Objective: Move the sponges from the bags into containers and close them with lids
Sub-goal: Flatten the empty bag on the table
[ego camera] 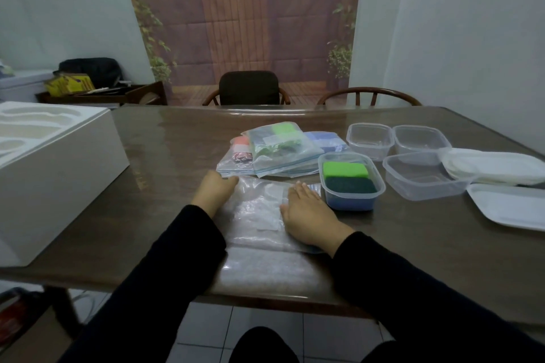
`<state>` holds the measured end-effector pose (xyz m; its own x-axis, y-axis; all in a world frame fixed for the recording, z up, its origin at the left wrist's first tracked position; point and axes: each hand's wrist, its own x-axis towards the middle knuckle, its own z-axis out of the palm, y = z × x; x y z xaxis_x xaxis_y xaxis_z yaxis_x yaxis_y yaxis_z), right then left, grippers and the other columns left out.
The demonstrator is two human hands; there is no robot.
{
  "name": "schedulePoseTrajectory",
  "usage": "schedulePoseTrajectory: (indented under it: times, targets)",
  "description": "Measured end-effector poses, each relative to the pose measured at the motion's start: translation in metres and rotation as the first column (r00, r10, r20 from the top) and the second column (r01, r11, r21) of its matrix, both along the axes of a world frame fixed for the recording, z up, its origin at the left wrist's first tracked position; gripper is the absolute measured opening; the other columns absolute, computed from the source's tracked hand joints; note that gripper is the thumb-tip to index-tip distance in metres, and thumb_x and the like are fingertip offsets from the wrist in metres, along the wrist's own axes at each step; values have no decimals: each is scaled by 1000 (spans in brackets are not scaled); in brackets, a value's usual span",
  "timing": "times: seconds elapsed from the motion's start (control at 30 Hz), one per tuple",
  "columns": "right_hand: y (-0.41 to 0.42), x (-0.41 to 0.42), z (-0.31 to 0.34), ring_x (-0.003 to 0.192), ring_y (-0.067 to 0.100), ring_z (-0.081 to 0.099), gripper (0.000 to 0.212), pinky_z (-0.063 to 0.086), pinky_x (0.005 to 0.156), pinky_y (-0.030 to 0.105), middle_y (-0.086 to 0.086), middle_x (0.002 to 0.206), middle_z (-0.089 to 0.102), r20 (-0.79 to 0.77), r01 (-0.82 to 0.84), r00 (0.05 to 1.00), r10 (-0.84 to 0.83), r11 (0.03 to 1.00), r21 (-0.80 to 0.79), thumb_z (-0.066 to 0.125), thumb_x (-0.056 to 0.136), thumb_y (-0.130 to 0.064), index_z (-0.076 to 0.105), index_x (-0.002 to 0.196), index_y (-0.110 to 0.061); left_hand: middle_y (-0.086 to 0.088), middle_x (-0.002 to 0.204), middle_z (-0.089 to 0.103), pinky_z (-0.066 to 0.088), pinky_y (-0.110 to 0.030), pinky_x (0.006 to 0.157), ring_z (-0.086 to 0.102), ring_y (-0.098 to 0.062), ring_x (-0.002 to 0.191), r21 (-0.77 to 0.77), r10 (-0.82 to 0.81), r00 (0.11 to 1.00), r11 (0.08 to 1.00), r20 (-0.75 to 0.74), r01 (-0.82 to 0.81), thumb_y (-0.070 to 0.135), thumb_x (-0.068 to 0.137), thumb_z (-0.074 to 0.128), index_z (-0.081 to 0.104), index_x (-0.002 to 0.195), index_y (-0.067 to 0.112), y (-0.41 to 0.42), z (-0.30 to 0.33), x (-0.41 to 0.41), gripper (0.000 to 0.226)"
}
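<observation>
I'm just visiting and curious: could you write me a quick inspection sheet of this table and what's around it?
Surface: brown table, glossy.
Job's things: filled container holds sponges, no lid; three empty containers; bags of sponges; lids; flat empty bag.
Clutter: white box.
Grips: left hand and right hand rest on the flat bag.
Cables: nothing seen.
Surroundings: chairs, patterned backdrop.

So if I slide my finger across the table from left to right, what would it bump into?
White box → left hand → flat empty bag → right hand → container holding sponges → empty container → flat white lid.
</observation>
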<state>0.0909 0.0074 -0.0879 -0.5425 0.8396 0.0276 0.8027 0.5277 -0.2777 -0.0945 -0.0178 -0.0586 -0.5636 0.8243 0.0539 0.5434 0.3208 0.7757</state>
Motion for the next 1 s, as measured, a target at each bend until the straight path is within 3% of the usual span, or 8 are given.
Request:
schedulePoseTrajectory:
  times: [0.07,0.13,0.27,0.5,0.63,0.8,0.9,1.0]
  targets:
    - [0,1,0,147,26,8,56,3,118,35,19,157,10,-7,-4,1000,4,1000,19,26,101,-30,17,147,0,-33,91,63,46,-37,74,60,-39,92,-74,-28,995,997,-93,21,22,94,50,61,84,-14,-2,2,-2,39]
    - [0,1,0,147,26,9,55,5,118,35,19,157,12,-14,-14,1000,14,1000,27,27,100,-29,19,147,-1,-31,104,63,45,-35,81,59,-39,98,-114,-53,980,993,-192,31,25,97,42,62,94,-11,-4,-2,-4,42]
    - [-1,1,0,145,24,18,48,11,118,35,16,154,23,-49,-54,997,57,997,49,30,99,-29,31,141,-5,-21,110,66,45,-38,86,59,-36,103,-119,-64,910,993,-410,16,34,99,28,62,105,5,-18,-17,-6,45]
    - [-9,-2,16,141,19,27,48,18,114,27,10,149,37,-127,-208,968,216,976,68,44,97,-29,38,139,-7,-19,110,65,44,-39,87,59,-35,105,-128,56,826,980,-562,-153,48,98,22,64,102,5,-51,-2,-53,60]
    - [-11,-3,16,132,20,39,45,25,108,24,9,139,47,-168,-259,949,268,963,70,50,94,-29,44,134,-10,-19,100,66,44,-36,78,61,-33,94,-189,62,815,960,-576,-207,53,94,30,63,88,4,-71,2,-99,59]
    - [-10,-1,14,126,19,44,43,29,105,24,7,136,49,-173,-266,946,274,962,69,52,93,-29,47,131,-9,-16,94,67,39,-33,68,62,-32,92,-189,90,800,951,-593,-247,49,90,48,51,71,14,-93,-2,-114,40]
    - [-10,0,14,120,22,48,35,33,99,25,8,128,54,-167,-270,947,276,961,59,52,93,-28,52,122,-8,-16,98,66,43,-35,72,61,-34,95,-165,99,824,960,-557,-227,45,88,55,51,79,12,-97,-1,-114,34]
    - [-11,2,17,122,18,47,37,33,100,23,5,131,53,-182,-279,941,286,958,67,51,94,-28,51,127,-11,-21,111,61,46,-36,81,58,-35,99,-362,14,877,908,-480,-212,46,80,65,54,102,3,-100,11,-119,50]
